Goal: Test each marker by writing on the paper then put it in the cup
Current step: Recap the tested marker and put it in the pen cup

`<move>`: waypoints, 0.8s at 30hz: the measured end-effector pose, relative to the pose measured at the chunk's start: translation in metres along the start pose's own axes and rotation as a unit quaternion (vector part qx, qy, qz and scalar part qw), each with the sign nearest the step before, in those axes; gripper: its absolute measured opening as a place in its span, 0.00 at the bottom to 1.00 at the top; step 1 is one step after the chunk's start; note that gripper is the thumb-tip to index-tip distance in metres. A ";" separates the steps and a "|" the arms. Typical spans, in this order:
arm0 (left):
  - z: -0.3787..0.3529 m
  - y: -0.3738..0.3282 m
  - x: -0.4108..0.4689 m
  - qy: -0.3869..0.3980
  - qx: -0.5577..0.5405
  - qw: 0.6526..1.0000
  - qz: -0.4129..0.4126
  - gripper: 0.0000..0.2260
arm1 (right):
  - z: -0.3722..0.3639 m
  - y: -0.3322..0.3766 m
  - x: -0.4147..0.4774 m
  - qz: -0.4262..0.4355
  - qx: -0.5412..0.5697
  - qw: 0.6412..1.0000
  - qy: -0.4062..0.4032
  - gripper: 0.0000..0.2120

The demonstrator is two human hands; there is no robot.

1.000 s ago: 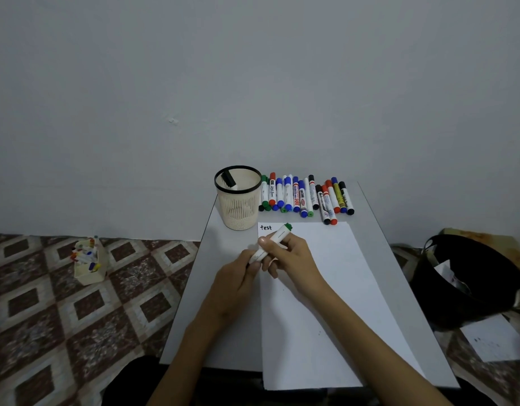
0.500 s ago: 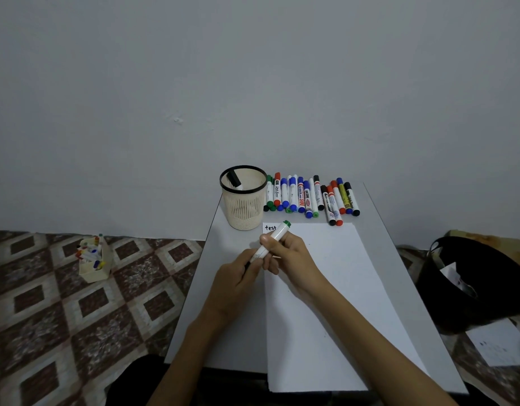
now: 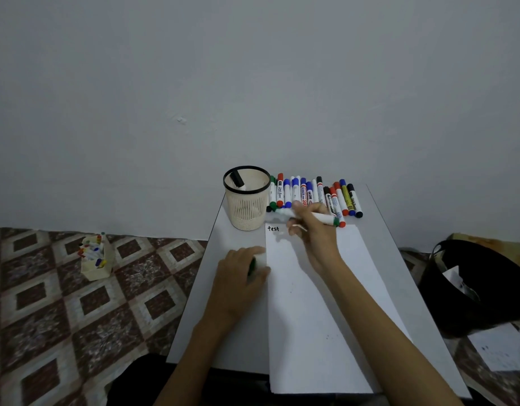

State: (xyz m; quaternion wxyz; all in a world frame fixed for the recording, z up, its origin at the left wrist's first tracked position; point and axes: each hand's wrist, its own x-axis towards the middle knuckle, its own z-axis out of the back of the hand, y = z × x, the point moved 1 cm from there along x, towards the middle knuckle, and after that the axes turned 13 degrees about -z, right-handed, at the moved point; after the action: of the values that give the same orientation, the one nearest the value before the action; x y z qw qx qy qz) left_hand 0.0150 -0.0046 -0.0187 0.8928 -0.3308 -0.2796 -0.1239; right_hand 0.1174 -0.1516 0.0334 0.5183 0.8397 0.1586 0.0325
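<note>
Right hand (image 3: 314, 235): fingers curled round a green marker (image 3: 326, 219), grasped at its forward part, green rear end pointing right. Writing tip blurred; contact with the paper (image 3: 311, 317) cannot be confirmed. The hand sits over the sheet's top edge, just right of the written word "test" (image 3: 273, 228).

Left hand (image 3: 238, 276): resting on the table (image 3: 194, 303) at the paper's left edge, fingers curled round a small green piece (image 3: 253, 264), apparently the cap.

Beyond the right hand: a row of markers (image 3: 311, 194) lying side by side. Ahead of the left hand: a beige mesh cup (image 3: 247, 206) containing one black marker (image 3: 237, 178).

Floor, left of the left hand: a small box of markers (image 3: 94, 259). Right of the right arm: a black bag (image 3: 472, 288).
</note>
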 end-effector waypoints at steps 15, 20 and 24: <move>-0.014 0.006 -0.001 0.080 0.110 0.990 -0.045 0.17 | 0.000 -0.017 0.056 -0.006 -0.165 0.984 -0.068 0.09; -0.014 0.008 -0.001 0.082 0.101 0.991 -0.038 0.18 | -0.011 -0.027 0.068 -0.014 -0.233 0.971 -0.055 0.14; -0.014 0.008 0.000 0.079 0.096 0.992 -0.037 0.18 | -0.009 -0.033 0.071 -0.001 -0.230 0.973 -0.033 0.17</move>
State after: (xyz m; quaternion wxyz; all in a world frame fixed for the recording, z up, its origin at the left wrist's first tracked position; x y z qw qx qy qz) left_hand 0.0236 -0.0076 -0.0316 0.9345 -0.2219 -0.2308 -0.1553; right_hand 0.1754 -0.1090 0.0005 0.7028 0.6982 0.1306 0.0401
